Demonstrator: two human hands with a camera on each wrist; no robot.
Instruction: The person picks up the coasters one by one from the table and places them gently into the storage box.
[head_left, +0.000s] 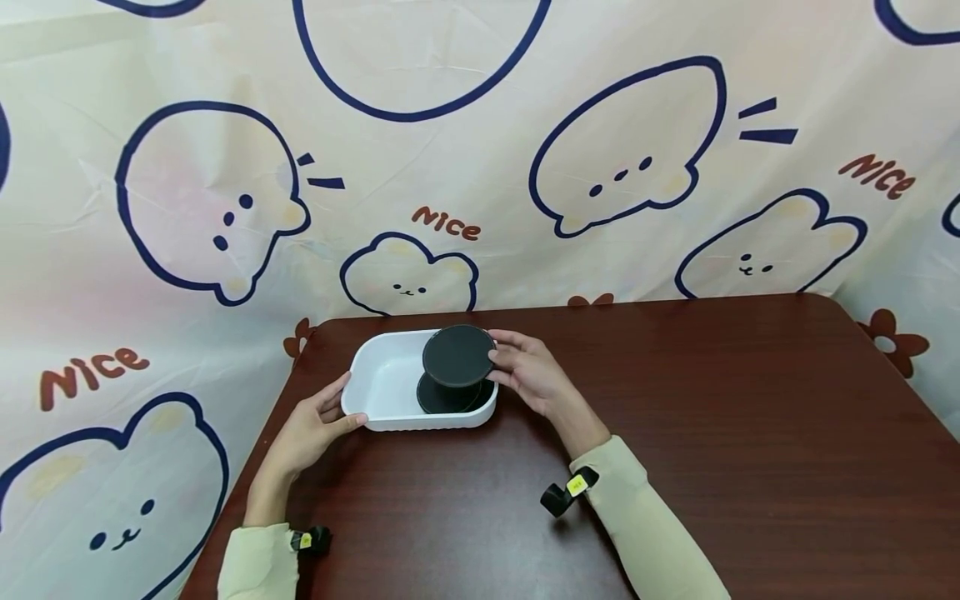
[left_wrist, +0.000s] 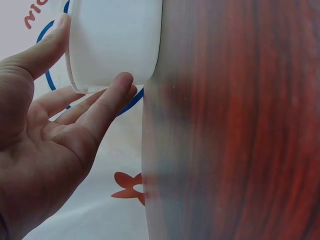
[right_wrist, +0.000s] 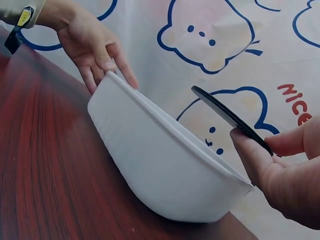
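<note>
A white rectangular tray (head_left: 390, 382) with rounded corners sits toward the far left of the table. My left hand (head_left: 306, 432) holds its left end, thumb at the near corner and fingers along the end wall; the left wrist view shows this hand (left_wrist: 55, 135) too. Between thumb and fingers my right hand (head_left: 531, 373) pinches the right edge of a thin black round coaster (head_left: 459, 357). In the right wrist view that coaster (right_wrist: 220, 112) is tilted above the tray rim. Other black round coasters (head_left: 437, 402) lie inside the tray's right part, partly hidden beneath the held one.
The dark brown wooden table (head_left: 720, 433) extends to the right and toward me. Behind it and along its left side hangs a pale cloth (head_left: 420, 167) with cartoon prints. The tray stands near the table's far edge.
</note>
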